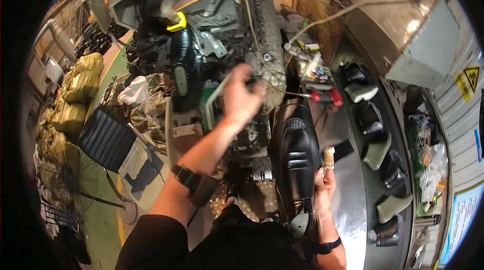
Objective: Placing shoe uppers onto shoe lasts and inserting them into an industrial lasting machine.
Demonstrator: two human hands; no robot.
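Observation:
A black leather shoe stands toe up at the front of the machine, with a grey-green last showing at its heel end. My right hand grips the shoe's right side near the heel; one finger, wrapped in pale tape, points up. My left hand reaches over the machine beside its control column. Motion smears its fingers, and a dark part shows by the fingertips. Deeper in the machine, another black shoe on a last sits beneath a yellow piece.
On the right, a dark conveyor carries several black shoes and grey-green lasts. Red-handled tools lie on the metal table beside the shoe. A black chair, a fan and yellow sacks are on the left.

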